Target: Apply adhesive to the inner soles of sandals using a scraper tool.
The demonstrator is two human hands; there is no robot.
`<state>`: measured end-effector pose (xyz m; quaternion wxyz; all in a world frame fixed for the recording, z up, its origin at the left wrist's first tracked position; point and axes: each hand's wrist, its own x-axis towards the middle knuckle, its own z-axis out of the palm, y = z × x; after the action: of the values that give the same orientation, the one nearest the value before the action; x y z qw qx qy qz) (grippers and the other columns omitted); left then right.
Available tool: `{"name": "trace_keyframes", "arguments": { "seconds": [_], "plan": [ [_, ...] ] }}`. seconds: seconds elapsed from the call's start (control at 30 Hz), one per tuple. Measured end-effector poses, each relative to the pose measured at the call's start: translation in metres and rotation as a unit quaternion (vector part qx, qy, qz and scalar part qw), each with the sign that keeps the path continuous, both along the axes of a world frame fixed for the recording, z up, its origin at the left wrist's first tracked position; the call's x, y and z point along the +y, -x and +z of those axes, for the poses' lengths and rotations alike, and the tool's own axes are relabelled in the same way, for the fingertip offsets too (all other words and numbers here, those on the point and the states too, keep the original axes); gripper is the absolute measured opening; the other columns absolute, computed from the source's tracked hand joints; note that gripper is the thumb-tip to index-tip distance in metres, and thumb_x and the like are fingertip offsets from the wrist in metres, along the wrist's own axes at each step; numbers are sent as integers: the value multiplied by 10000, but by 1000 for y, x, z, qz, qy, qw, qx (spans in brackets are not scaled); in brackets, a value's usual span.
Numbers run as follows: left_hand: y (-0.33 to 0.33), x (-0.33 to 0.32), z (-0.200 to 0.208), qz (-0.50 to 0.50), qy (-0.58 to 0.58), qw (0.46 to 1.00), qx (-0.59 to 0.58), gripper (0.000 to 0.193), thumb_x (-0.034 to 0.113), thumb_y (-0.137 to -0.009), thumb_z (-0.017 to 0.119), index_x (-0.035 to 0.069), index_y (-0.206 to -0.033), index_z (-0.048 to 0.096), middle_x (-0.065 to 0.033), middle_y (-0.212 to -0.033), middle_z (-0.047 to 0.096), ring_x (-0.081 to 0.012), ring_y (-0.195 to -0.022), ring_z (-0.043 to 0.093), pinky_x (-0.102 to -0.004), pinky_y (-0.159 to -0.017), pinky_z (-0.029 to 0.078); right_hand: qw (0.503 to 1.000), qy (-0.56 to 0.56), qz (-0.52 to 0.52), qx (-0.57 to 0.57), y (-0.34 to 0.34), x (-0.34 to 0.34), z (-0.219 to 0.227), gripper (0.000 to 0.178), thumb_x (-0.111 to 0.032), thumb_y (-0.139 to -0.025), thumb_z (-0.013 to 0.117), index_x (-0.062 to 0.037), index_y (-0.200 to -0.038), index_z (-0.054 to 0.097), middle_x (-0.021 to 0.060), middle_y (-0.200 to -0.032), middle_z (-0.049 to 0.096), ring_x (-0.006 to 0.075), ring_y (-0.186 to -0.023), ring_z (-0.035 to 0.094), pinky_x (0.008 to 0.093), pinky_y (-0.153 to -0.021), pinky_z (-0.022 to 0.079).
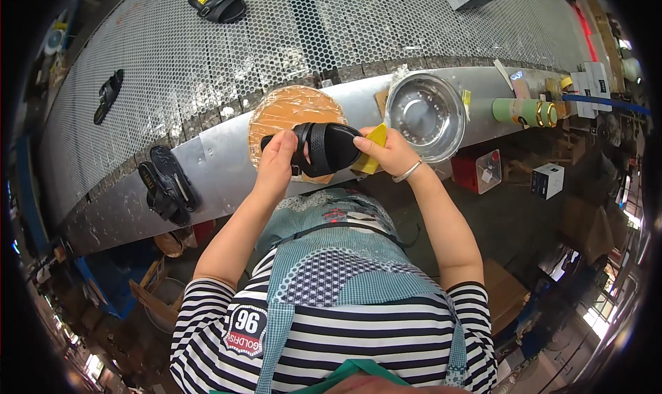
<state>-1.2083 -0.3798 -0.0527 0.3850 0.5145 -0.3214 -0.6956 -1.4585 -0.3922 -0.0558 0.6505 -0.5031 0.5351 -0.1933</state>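
Note:
A black sandal (327, 148) with wide straps is held sideways in front of me, over a round brown board (296, 107) covered in clear wrap. My left hand (278, 158) grips the sandal's left end, fingers closed around it. In my right hand (394, 154) a yellow sponge or cloth (373, 148) is pinched against the sandal's right end; its exact kind is hard to make out. Just beyond my right hand stands a clear round bowl (426, 114), with what looks like liquid and droplets inside.
A pair of black sandals (167, 185) lies at the left on the metal ledge (224, 142). Single sandals rest on the perforated conveyor (158, 56). To the right are a green cylinder (518, 111), a red container (477, 172) and a white box (547, 180).

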Motion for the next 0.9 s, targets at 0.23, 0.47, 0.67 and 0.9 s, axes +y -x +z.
{"name": "trace_keyframes", "arguments": {
  "seconds": [0.23,0.47,0.67,0.9],
  "plan": [
    [13,-13,60,-169,313,672,-649,483,407,-735,744,0,-879,529,-202,-989,504,-307,-885,541,-377,-705,469,994,16,-75,-83,-6,-6,-11,360,-317,-898,614,27,-1001,645,47,-803,659,88,-734,577,263,-677,473],
    [54,-28,55,-242,323,696,-593,694,705,-667,632,13,-638,594,-155,-656,611,-297,-585,626,-387,-539,500,995,-3,24,-95,-11,-21,6,291,-254,-872,633,16,-978,654,64,-795,670,104,-706,579,291,-653,483],
    [67,-38,41,-332,186,743,-551,616,577,-804,584,-21,-666,642,-181,-645,617,-298,-634,640,-403,-581,509,995,-12,38,-93,11,-19,-28,311,-275,-879,606,17,-982,640,86,-781,657,124,-711,584,312,-675,479],
    [52,-34,7,-259,5,931,-258,353,268,-939,522,-32,-797,641,-124,-672,632,-200,-616,602,-332,-618,474,998,4,38,43,30,-25,-56,360,-318,-870,596,17,-994,642,195,-810,660,286,-755,641,362,-723,488]
  ]
}}
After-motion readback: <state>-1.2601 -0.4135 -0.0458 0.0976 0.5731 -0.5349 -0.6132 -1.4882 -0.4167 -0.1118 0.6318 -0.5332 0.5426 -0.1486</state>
